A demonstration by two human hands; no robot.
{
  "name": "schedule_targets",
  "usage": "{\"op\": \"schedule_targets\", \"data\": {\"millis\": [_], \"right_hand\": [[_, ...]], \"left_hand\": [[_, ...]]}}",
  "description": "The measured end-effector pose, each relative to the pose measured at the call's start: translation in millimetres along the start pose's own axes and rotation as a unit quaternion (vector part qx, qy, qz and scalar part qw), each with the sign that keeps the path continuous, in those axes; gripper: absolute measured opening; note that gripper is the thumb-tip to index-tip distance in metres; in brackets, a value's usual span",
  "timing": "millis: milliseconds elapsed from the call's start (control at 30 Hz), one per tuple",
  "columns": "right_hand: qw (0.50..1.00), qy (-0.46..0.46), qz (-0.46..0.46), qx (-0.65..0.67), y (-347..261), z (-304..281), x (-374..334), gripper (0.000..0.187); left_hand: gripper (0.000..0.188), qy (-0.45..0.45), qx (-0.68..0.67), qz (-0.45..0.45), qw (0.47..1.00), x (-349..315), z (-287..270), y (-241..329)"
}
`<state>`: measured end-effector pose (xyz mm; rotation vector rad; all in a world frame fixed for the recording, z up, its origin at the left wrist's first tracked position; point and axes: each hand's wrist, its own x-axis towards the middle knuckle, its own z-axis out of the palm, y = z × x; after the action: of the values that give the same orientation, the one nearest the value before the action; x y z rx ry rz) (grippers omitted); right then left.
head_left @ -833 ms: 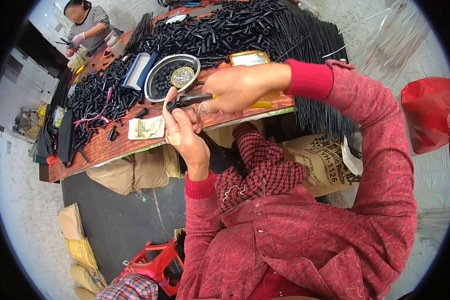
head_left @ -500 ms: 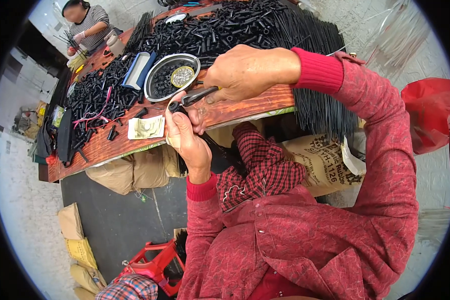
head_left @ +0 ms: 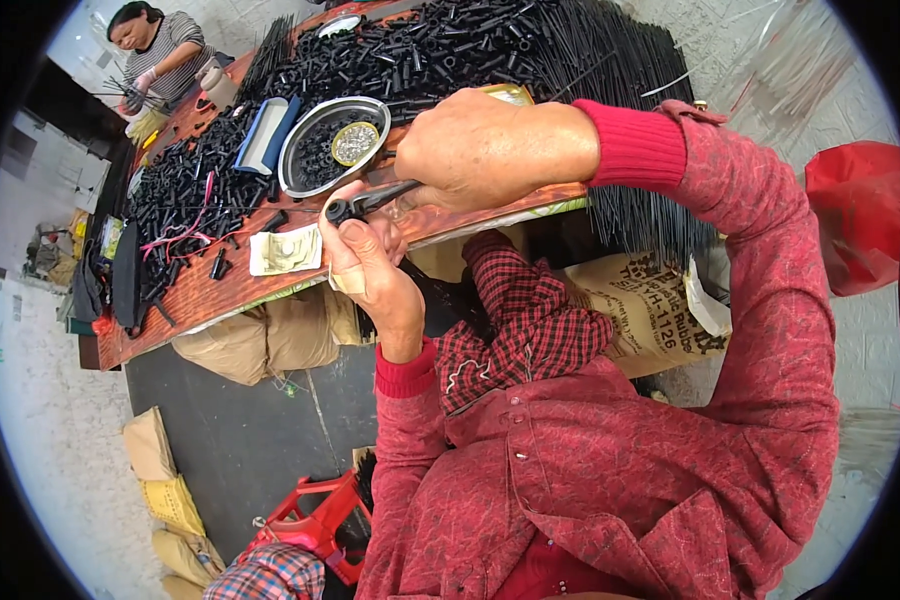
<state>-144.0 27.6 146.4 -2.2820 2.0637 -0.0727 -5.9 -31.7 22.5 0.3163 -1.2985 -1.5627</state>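
Observation:
Above the table's front edge, my left hand point(head_left: 378, 285) is closed around a black tube point(head_left: 339, 210), its open end facing up between thumb and fingers. A strip of pale tape wraps one finger and the base of the thumb. My right hand point(head_left: 490, 145) grips a slim dark metal tool point(head_left: 385, 196), whose tip touches or nearly touches the tube's end. The tool's handles are mostly hidden in my fist. Just beyond my hands lies a metal dish point(head_left: 284, 165) of small black pieces, holding a yellow-rimmed tub point(head_left: 355, 143) of shiny silver bits.
Black tubes point(head_left: 410, 55) heap across the wooden table point(head_left: 240, 290). Long black rods point(head_left: 625, 100) overhang its right end. A blue tray point(head_left: 267, 135) and folded paper point(head_left: 285, 251) lie left of my hands. A co-worker point(head_left: 165, 55) sits far left. Below are a red stool point(head_left: 315, 515) and sacks.
My view has shifted slightly. The tool's tip stays at the tube's end while my right hand has turned a little, its back more toward me. The co-worker's hands have moved slightly.

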Motion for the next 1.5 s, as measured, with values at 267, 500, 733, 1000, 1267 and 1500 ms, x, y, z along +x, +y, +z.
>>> {"op": "schedule_targets", "data": {"millis": [267,500,733,1000,1267,1500], "right_hand": [[0.993,0.037,0.054,0.095,27.7,65.6,11.5,0.041],[0.989,-0.025,0.142,0.012,96.1,190.8,-2.8,0.037],[0.979,0.162,0.12,-0.006,95.4,214.4,-18.5,0.039],[0.973,0.2,0.114,-0.003,86.1,223.7,-17.9,0.04],[0.96,0.24,0.143,-0.001,70.9,231.3,-11.7,0.041],[0.959,0.228,0.168,0.011,69.0,227.3,-7.9,0.043]], "left_hand": [[0.044,-0.017,-0.017,-0.025,0.999,-7.2,-14.4,-33.4],[0.023,0.014,-0.036,-0.086,0.996,-70.0,-79.2,-106.2],[0.026,0.202,-0.094,0.108,0.969,-20.4,-169.1,35.0],[0.022,0.353,0.253,0.133,0.891,-92.6,-324.3,61.7],[0.025,0.11,0.543,-0.272,0.787,-281.3,-461.5,-175.0],[0.047,0.023,0.613,-0.293,0.733,-164.8,-438.6,-281.9]]}}
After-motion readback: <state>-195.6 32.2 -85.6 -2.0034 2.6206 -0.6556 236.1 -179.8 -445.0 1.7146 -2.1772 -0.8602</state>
